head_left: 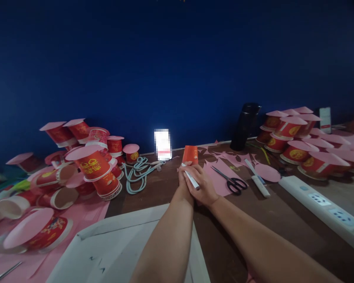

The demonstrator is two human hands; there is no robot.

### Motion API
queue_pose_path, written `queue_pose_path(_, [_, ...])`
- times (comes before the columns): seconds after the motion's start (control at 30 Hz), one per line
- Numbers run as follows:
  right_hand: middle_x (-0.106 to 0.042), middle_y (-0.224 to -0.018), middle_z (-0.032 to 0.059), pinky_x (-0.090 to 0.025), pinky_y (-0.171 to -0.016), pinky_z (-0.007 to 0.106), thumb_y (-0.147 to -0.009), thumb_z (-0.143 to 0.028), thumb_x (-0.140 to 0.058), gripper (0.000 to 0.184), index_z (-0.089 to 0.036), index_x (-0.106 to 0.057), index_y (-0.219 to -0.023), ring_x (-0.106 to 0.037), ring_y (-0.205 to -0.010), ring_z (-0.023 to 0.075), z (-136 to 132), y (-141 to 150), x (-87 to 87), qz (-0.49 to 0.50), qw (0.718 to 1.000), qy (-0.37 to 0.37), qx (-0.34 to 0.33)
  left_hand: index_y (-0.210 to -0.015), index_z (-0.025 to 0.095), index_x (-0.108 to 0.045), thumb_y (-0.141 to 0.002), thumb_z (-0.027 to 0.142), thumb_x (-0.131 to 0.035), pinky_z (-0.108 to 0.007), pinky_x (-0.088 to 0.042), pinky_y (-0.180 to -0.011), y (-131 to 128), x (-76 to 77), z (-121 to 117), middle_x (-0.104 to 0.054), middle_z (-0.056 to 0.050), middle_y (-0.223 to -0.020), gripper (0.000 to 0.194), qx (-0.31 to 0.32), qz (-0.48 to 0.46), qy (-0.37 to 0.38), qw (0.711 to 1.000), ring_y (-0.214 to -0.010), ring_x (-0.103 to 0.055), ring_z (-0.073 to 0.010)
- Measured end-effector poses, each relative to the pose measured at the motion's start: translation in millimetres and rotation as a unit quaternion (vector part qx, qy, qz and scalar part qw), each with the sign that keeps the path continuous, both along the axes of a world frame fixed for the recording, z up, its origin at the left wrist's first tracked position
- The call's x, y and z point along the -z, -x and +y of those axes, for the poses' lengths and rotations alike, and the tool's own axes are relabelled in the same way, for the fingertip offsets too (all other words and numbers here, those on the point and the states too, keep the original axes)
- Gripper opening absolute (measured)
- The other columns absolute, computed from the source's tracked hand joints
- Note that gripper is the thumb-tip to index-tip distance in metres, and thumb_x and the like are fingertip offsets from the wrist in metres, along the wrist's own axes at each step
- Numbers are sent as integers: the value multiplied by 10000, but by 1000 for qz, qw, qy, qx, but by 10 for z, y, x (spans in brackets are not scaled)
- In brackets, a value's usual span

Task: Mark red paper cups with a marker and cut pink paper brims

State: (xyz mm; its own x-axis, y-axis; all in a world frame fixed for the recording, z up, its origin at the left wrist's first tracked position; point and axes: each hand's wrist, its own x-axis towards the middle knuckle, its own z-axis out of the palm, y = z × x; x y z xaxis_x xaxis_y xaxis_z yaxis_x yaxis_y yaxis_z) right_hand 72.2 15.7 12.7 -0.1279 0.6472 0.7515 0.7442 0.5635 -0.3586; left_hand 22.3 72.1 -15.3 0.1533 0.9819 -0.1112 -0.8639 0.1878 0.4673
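Both my arms reach forward over a brown table (153,188). My right hand (203,184) is closed around a white pen or glue stick (191,179) that lies across its fingers. My left hand (183,181) is mostly hidden behind the right one and seems to steady a red paper cup (190,154) standing upside down on pink paper (216,179). The left fingers cannot be made out.
Black scissors (232,182) lie right of my hands. Piles of red cups with pink paper lids sit at the left (91,163) and right (289,131). A black bottle (244,125), a white power strip (321,204), coiled cables (137,173) and a white tray (112,243) are around.
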Motion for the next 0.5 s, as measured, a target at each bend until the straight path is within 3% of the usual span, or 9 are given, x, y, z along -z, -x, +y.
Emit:
queue_pose_path(0.23, [-591, -1064, 76, -513, -878, 346, -873, -166, -483, 320, -238, -550, -1177, -578, -1003, 198, 25, 5, 15, 9, 1000, -2, -2, -599, 206, -516, -764, 334, -590, -255, -490, -724, -30, -67, 59, -445, -19, -651, 221, 17, 31, 17, 999, -725, -551, -146])
queue_pose_path(0.5, [-591, -1058, 80, -523, -859, 358, -870, -166, -477, 309, -239, -556, -1159, -582, -996, 207, 21, -8, -6, 4, 1000, 11, -6, -684, 197, -556, -762, 339, -575, -252, -480, -748, -24, -31, -6, -472, -16, -675, 163, 3, 31, 11, 999, -776, -567, -147])
